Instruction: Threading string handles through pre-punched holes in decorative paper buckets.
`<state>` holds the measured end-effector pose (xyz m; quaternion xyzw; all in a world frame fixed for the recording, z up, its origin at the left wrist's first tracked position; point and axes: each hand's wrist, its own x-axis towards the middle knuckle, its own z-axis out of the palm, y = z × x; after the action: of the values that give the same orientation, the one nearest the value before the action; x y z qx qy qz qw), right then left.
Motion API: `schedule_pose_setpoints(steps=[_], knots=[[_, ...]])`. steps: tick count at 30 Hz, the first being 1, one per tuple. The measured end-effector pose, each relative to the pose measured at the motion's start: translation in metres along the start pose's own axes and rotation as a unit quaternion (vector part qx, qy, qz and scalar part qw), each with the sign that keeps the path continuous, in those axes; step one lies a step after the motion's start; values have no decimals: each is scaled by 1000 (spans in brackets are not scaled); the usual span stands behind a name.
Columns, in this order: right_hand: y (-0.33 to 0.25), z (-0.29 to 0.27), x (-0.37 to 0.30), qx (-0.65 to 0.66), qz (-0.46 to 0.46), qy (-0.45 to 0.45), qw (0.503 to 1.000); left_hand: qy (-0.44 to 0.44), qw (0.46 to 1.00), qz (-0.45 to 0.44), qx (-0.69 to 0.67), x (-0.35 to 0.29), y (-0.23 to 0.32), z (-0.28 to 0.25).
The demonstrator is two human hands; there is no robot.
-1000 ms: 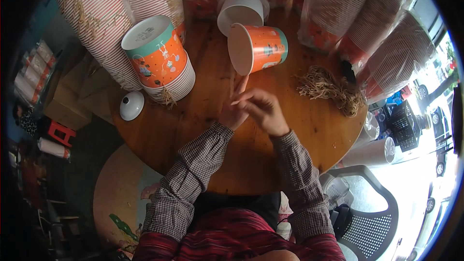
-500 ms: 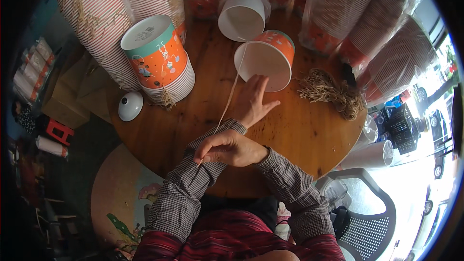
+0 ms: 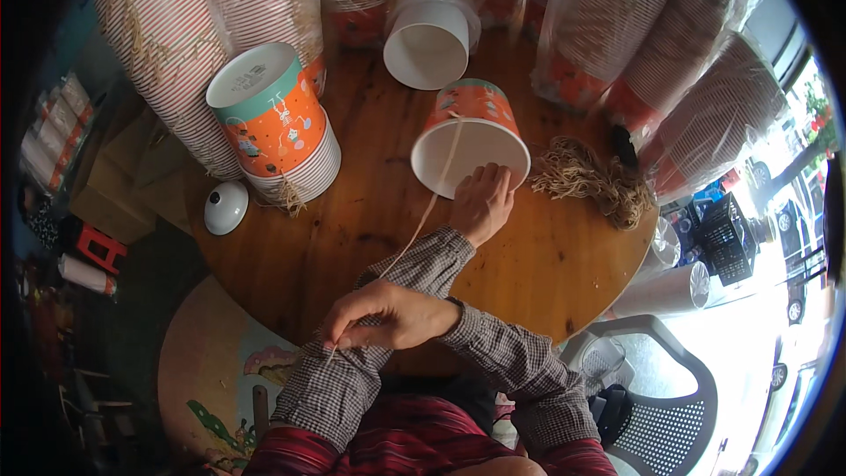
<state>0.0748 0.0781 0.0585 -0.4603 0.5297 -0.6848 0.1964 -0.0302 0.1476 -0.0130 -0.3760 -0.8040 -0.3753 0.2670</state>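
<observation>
An orange paper bucket with a teal base band lies tipped on the wooden table, its white mouth toward me. My left hand has its fingers close together over the lower right rim, gripping it; the fingertips are partly hidden. A thin beige string runs from the bucket's upper rim across the mouth and down over my left sleeve. Crossed above my left forearm, my right hand pinches the string between thumb and fingers, a short end hanging below.
On the left, an upside-down bucket stack stands by a small white domed lid. A bundle of string lies right of the bucket. Behind are a white bucket and tall plastic-wrapped stacks. A grey chair stands lower right.
My left hand has gone from spread fingers to gripping the bucket's rim. The bucket's mouth has turned more toward me. My right hand, with the string, has moved down and left.
</observation>
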Motion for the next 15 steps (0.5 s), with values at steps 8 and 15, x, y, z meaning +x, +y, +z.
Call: schedule_pose_setpoints(steps=[8, 15], knots=[[-37, -56, -31, -120, -77, 365, 920, 140, 870, -191, -433, -37, -65, -14], [-71, -142, -129, 83, -418, 603, 674, 18, 999, -6, -48, -31, -31, -87]])
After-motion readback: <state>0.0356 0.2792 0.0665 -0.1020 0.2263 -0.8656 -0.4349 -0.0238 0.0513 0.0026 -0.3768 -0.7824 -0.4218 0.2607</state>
